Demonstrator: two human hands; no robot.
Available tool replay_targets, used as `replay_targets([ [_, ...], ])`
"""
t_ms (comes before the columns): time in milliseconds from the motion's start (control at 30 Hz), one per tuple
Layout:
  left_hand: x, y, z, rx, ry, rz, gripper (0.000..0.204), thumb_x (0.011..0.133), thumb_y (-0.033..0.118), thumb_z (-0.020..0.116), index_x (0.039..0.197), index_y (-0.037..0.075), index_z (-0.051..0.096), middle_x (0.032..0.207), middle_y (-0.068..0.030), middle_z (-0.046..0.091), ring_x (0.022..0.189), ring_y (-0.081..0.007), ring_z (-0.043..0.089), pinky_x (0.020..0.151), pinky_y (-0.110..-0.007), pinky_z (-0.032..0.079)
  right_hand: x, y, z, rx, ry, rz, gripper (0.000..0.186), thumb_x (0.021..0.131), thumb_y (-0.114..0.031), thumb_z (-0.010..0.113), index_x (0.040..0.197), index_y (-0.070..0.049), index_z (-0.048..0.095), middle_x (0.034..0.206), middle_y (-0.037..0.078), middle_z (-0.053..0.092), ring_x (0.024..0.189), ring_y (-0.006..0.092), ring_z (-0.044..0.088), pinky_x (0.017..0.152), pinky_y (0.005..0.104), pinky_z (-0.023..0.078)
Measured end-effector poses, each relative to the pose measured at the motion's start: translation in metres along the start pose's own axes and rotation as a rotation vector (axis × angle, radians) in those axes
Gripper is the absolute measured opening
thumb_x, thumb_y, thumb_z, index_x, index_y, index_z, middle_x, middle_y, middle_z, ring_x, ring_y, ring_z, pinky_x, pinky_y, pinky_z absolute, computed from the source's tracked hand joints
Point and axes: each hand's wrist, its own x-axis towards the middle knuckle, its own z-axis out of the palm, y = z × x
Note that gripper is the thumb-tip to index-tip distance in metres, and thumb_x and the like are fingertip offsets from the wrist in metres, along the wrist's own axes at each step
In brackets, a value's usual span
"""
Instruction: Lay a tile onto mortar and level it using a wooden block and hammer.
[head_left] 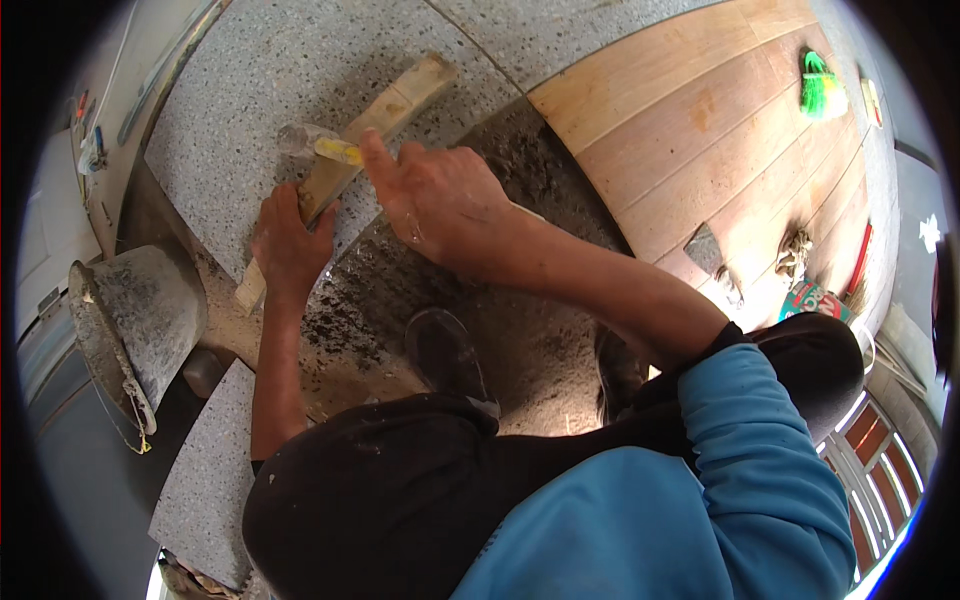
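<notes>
- A floor is seen from above by a person crouched low, dark trousers and a blue sleeve filling the near part of the view.
- A large speckled grey floor tile (290, 90) is laid at the far left, its near edge bordered by a patch of dark, damp mortar bed (480, 300) where no tile lies yet.
- Wood-look floor planks (700, 130) are laid to the far right, already set.
- A grey bucket (135, 320) crusted with mortar is kept at the left, close to the work.
- A wooden batten (385, 115) is laid slantwise across the tile's near edge, probably as a straightedge or tapping block.
- The left hand (290, 245) is pressed flat, fingers spread, on the batten's near end, seemingly to keep it from sliding.
- The right hand (440, 200) is closed loosely around a small tool with a yellow middle and clear end (320, 145), forefinger stretched along it; the tool is held against the batten. Its kind cannot be told.
- A trowel (710, 255) is left on the planks at the right.
- A green brush (820, 85) lies at the far right.
</notes>
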Motion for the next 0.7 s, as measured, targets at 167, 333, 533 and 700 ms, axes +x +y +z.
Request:
replay_targets([
  [167,0.001,-0.005,-0.001,-0.018,0.042,0.007,0.044,0.082,0.031,0.078,0.110,0.006,0.055,0.096,-0.0131,0.060,0.092,-0.0367,0.062,0.074,-0.049,0.050,0.004,-0.004,-0.003,0.057,-0.016,-0.032,0.057,0.091,-0.013,0.053,0.141,0.011,0.040,0.084,0.021,0.063,0.069,0.0369,0.066,0.060,0.0466,0.052],
  [333,-0.005,-0.008,0.001,-0.102,0.039,-0.022,0.041,0.082,0.028,0.079,0.108,0.006,0.057,0.095,-0.0148,0.060,0.086,-0.0384,0.062,0.072,-0.049,0.049,0.006,-0.002,0.009,-0.062,0.010,-0.029,0.055,0.090,-0.014,0.058,0.138,0.009,0.045,0.082,0.019,0.063,0.069,0.0360,0.066,0.059,0.0465,0.053],
  [533,-0.003,-0.010,-0.003,-0.125,-0.018,-0.021,0.039,0.084,0.032,0.076,0.103,0.006,0.054,0.100,-0.0145,0.059,0.099,-0.0375,0.059,0.082,-0.051,0.048,0.004,-0.004,0.014,-0.068,0.112,-0.014,0.044,0.097,-0.019,0.059,0.137,-0.001,0.051,0.077,0.015,0.062,0.063,0.0357,0.065,0.055,0.0471,0.053],
  [700,-0.005,-0.016,-0.001,-0.126,-0.023,-0.026,0.040,0.085,0.033,0.075,0.106,0.006,0.055,0.103,-0.0129,0.060,0.102,-0.0357,0.059,0.085,-0.049,0.049,0.006,-0.016,0.007,-0.067,-0.017,-0.031,0.056,0.088,-0.013,0.057,0.138,0.010,0.044,0.078,0.019,0.063,0.064,0.0354,0.067,0.056,0.0446,0.054],
])
